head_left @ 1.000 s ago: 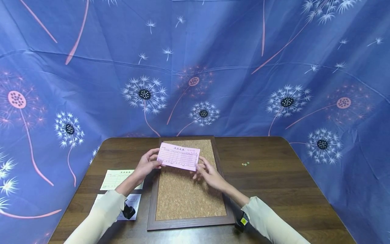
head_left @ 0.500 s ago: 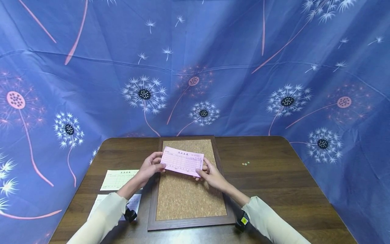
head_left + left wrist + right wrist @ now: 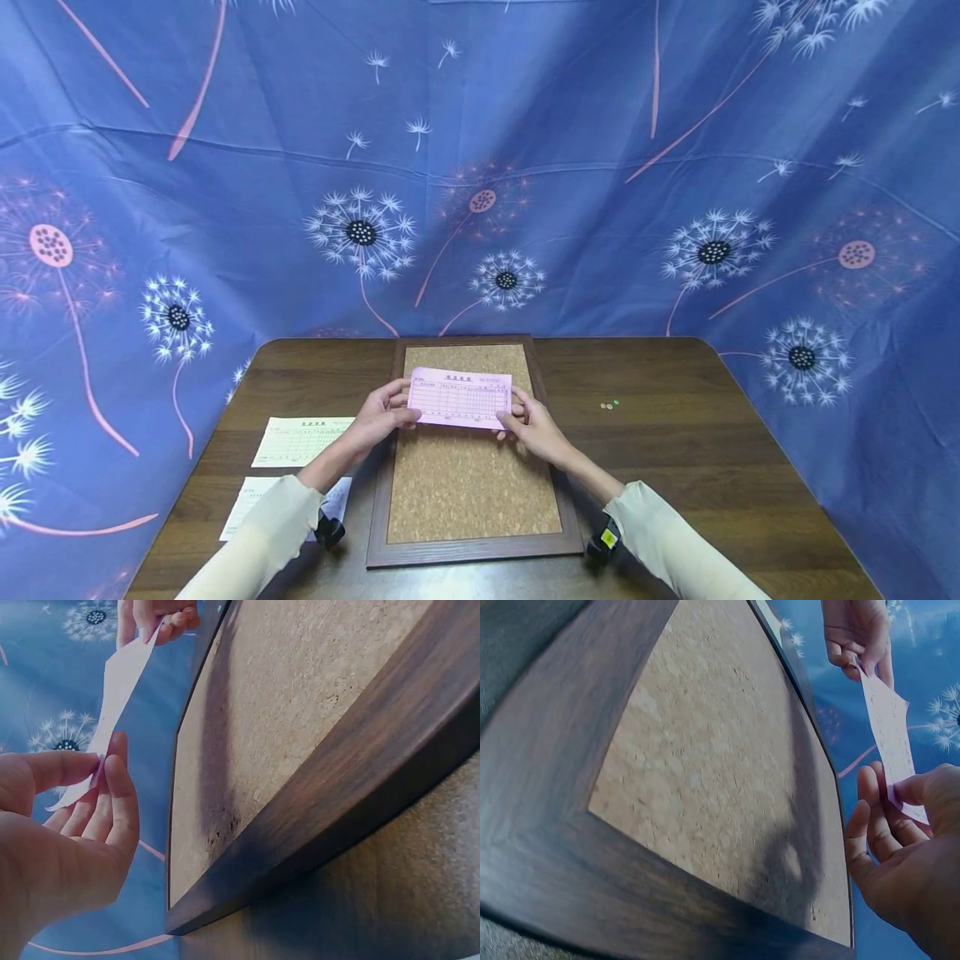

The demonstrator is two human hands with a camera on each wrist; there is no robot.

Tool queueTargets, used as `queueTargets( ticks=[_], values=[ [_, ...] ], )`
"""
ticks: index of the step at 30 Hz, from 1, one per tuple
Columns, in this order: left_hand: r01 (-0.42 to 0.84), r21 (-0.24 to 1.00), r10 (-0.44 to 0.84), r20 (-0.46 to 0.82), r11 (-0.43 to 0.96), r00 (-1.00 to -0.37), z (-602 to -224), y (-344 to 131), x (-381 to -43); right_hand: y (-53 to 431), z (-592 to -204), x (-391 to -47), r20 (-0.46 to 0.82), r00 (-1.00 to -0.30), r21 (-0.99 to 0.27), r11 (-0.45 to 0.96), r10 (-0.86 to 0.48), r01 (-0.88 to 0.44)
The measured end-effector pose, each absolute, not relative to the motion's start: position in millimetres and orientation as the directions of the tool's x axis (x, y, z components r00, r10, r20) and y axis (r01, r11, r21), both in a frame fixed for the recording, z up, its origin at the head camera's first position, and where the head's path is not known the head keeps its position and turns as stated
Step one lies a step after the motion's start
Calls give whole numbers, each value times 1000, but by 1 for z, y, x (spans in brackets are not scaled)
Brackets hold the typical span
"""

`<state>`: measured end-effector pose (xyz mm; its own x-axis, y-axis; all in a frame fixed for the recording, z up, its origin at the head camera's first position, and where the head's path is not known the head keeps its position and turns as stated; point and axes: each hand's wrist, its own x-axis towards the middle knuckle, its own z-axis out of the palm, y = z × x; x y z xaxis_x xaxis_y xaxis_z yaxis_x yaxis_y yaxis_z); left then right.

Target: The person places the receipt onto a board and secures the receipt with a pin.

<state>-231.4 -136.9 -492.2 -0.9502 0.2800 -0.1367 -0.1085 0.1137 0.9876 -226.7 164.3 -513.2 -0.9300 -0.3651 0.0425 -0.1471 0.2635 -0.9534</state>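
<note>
A pink printed form slip (image 3: 461,398) is held up over the upper part of a wood-framed cork board (image 3: 472,492). My left hand (image 3: 380,417) pinches its left end between thumb and fingers. At the other end, the thumb of my right hand (image 3: 536,429) lies on the front, with fingers behind. Both wrist views show the slip (image 3: 120,690) raised clear of the cork, its shadow falling on the board (image 3: 697,765). It bends slightly near my left fingers.
Left of the board, a pale yellow form (image 3: 296,442) and a white form (image 3: 251,493) lie on the brown table (image 3: 675,492), partly covered by my left arm. Several tiny round pieces (image 3: 610,405) lie right of the board. Blue dandelion-print cloth (image 3: 585,167) hangs behind.
Both hands have brought the pink slip a little right and down in the head view. It now sits more level than before, and the right hand's grip has shifted along its right end.
</note>
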Motion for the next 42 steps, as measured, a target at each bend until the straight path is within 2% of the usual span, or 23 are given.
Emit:
queueTargets(
  ticks=[12, 30, 36, 42],
  values=[
    [-100, 986, 278, -135, 137, -951, -498, -137, -237, 171, -517, -233, 49, -940, -954, 263, -337, -144],
    [-123, 981, 194, -151, 149, -969, -520, -128, -259, 171, -527, -248, 77, -955, -946, 281, -287, -161],
    [-131, 975, 153, -159, 178, -975, -524, -122, -274, 168, -529, -266, 111, -962, -928, 320, -250, -190],
    [-68, 974, 106, -93, 214, -990, -528, -122, -297, 162, -530, -291, 113, -977, -897, 404, -181, -179]
  ],
)
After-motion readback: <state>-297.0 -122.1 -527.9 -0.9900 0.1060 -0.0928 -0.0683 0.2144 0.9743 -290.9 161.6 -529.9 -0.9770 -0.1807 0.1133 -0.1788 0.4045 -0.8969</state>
